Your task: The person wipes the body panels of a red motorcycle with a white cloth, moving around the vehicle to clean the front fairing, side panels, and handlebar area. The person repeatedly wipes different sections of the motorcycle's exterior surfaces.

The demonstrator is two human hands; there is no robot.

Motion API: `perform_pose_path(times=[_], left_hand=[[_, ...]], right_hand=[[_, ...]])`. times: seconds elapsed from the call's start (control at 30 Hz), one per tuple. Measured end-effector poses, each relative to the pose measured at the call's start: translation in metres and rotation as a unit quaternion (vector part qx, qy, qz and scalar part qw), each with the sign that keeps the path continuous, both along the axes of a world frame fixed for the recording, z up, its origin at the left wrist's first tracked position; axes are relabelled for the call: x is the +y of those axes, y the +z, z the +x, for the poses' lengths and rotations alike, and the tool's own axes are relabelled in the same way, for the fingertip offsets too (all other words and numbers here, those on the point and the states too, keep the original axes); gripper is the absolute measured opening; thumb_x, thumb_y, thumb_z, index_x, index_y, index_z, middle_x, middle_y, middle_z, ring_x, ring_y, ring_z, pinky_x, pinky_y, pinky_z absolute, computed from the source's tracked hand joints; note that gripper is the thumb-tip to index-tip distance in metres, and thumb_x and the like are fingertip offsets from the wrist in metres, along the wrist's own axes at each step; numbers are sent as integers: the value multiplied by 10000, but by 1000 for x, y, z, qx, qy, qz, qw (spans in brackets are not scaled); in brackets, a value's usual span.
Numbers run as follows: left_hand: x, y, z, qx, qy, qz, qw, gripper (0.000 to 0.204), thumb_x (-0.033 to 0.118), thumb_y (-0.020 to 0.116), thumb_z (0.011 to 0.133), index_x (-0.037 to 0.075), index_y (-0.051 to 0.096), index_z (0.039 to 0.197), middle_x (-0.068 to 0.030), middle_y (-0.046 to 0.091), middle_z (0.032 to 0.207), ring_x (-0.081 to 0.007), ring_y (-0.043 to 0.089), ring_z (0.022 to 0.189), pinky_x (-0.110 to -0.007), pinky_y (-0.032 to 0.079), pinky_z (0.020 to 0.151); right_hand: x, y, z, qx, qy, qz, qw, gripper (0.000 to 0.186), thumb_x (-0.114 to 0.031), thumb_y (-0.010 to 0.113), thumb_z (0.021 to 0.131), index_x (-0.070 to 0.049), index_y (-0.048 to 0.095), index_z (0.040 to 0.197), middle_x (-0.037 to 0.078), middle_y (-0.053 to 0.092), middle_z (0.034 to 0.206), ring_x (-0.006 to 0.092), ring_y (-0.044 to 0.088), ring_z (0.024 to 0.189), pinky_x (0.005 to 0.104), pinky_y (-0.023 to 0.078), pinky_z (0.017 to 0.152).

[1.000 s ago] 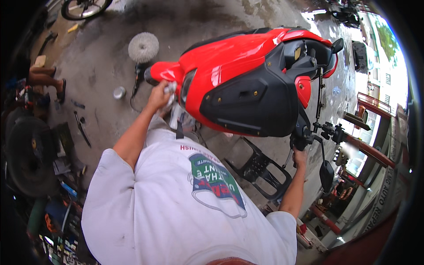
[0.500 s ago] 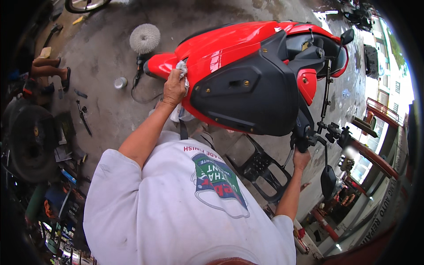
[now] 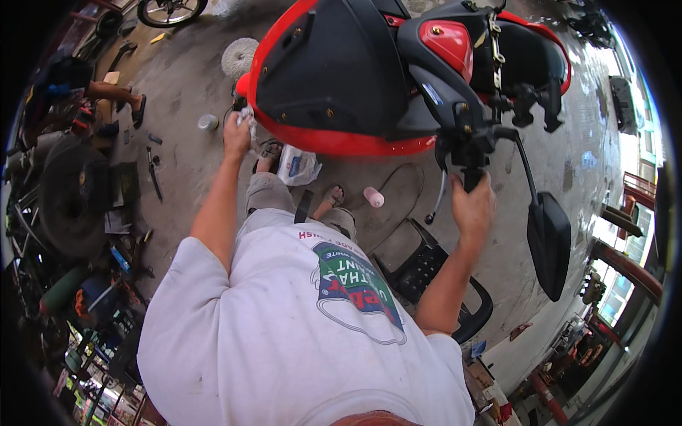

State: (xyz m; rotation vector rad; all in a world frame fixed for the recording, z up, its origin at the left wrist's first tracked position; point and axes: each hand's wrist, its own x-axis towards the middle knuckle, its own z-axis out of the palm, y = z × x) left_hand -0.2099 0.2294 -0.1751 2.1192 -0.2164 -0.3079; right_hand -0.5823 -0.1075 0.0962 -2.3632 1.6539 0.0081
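Observation:
A red motor scooter (image 3: 341, 147) with a black front panel (image 3: 327, 71) fills the upper middle, tipped toward me. My left hand (image 3: 236, 135) is closed on a crumpled white rag (image 3: 247, 119) at the scooter's left red edge. I cannot tell whether the rag touches the bodywork. Around the black handlebar grip (image 3: 472, 176), on the near right, my right hand (image 3: 474, 209) is wrapped. Beside that hand are a brake lever (image 3: 439, 195) and a black mirror (image 3: 550, 245).
Below the scooter lie a white plastic bag (image 3: 298, 167) and a pink bottle (image 3: 374, 197). A black plastic chair (image 3: 419, 263) stands by my right arm. On the floor at left are a polisher with a fluffy pad (image 3: 240, 57) and a can (image 3: 208, 122). Another person's leg (image 3: 114, 92) shows beyond.
The scooter's front has shifted closer and tipped toward me, its handlebar swinging up in view. My left hand has moved left with the rag; my right hand still grips the handlebar.

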Motion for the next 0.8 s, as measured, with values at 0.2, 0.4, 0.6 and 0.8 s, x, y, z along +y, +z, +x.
perform_pose_path(times=[0.2,0.4,0.6,0.8], left_hand=[[69,-41,-128,80,33,64,994,224,215,732,934,28,654,1029,-181,697,874,-287,661,812,-420,514,762],[67,-40,-213,132,73,124,981,274,258,756,913,53,666,1069,-251,728,1012,-458,689,970,-496,527,832],[65,-36,-297,148,37,120,981,274,251,729,926,46,657,1093,-279,717,1084,-486,673,1092,-530,522,894],[121,-51,-384,221,97,92,966,253,231,723,920,37,653,1066,-263,714,1038,-467,684,1031,-535,507,833]], right_hand=[[-9,-6,-13,-23,35,21,999,488,-341,778,877,-10,641,1208,257,740,1105,479,688,1086,556,523,942],[-45,-32,-23,-63,70,-45,994,436,-314,825,827,-9,727,1123,251,756,1053,473,709,1041,543,542,899],[-54,-42,-30,-98,126,-48,986,422,-265,824,820,20,739,1120,254,766,1004,444,743,954,493,554,815],[-86,-67,-40,-108,124,-29,986,389,-231,792,843,74,730,1077,231,773,943,389,753,896,449,548,810]])
